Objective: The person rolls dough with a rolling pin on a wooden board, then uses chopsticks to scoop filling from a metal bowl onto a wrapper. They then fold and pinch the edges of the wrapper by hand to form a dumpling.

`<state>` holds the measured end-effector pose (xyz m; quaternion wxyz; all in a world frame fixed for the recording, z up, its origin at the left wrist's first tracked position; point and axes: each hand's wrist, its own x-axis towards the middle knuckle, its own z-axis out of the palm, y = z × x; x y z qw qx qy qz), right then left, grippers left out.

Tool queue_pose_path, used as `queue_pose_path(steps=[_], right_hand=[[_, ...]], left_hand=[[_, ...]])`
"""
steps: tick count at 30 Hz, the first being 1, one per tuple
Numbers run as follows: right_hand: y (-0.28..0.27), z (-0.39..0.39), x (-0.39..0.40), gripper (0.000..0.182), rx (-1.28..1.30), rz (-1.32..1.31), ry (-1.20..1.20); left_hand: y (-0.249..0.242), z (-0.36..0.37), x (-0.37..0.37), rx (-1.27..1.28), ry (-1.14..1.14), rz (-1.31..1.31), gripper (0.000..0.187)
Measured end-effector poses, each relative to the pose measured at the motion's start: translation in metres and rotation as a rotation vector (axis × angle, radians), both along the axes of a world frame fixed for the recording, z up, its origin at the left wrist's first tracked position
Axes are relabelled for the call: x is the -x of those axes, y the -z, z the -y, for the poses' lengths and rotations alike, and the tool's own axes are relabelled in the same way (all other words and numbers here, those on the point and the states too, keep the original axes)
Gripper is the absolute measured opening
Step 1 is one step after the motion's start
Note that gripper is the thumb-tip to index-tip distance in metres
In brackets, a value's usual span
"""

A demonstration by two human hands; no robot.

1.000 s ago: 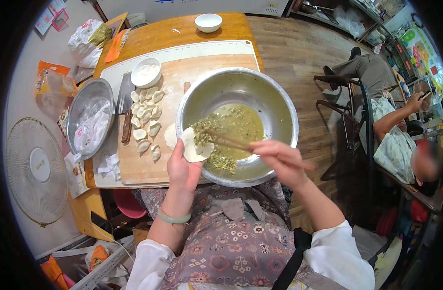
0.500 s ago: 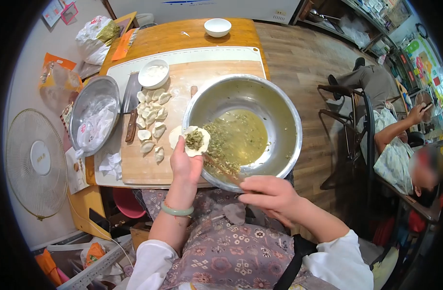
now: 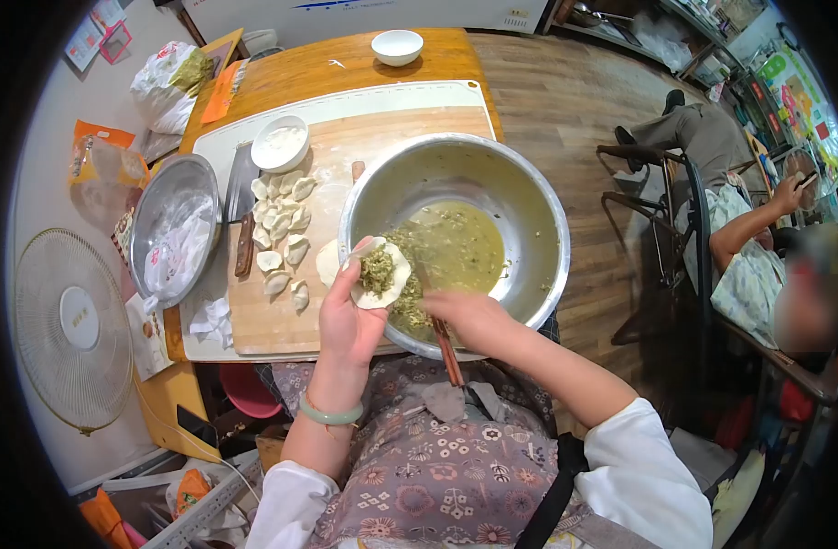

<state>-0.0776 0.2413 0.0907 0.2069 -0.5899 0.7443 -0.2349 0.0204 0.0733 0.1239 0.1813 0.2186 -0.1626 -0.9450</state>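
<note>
My left hand (image 3: 348, 316) holds a round dumpling wrapper (image 3: 382, 274) with a lump of green filling on it, at the near left rim of a large steel bowl (image 3: 538, 229). The bowl holds more green filling and yellowish liquid. My right hand (image 3: 469, 316) rests at the bowl's near rim, gripping a pair of chopsticks (image 3: 446, 352) whose handles point down toward my lap. Several folded dumplings (image 3: 280, 220) lie on the wooden board (image 3: 273, 316) left of the bowl.
A small white flour bowl (image 3: 279, 142) and a cleaver (image 3: 239, 197) sit on the board. A steel basin (image 3: 172, 224) with plastic stands at left, a white bowl (image 3: 396, 46) at the far end. A fan (image 3: 71, 320) stands left; a seated person (image 3: 748, 247) is right.
My right hand moved from spooning filling onto the wrapper with the chopsticks, drew back to the bowl's near rim, and now sits close beside the left hand. The wrapper now carries filling.
</note>
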Motion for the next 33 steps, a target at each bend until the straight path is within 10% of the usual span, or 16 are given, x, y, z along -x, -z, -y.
queue_pose_path(steps=[3,5,9,16,25,33], right_hand=[[0.004,0.014,-0.002,0.034,0.259,0.206,0.362],[0.015,0.029,-0.005,0.048,0.499,1.637,0.586],[-0.002,0.046,-0.02,0.063,0.703,2.051,0.544],[-0.005,0.04,-0.026,0.062,0.794,2.249,0.67],[-0.004,0.035,-0.018,0.065,0.767,2.194,0.6],[-0.006,0.032,-0.019,0.064,0.689,2.136,0.64]], left_hand=[[0.003,-0.007,0.002,-0.036,0.062,-0.045,0.037],[0.008,-0.015,0.005,-0.076,0.104,-0.076,0.037],[0.008,-0.041,0.016,-0.051,0.122,-0.036,0.042],[0.007,-0.059,0.016,0.274,0.08,0.177,0.051],[0.01,-0.033,-0.002,1.769,0.052,0.416,0.031],[0.012,-0.029,0.003,1.804,0.054,0.329,0.021]])
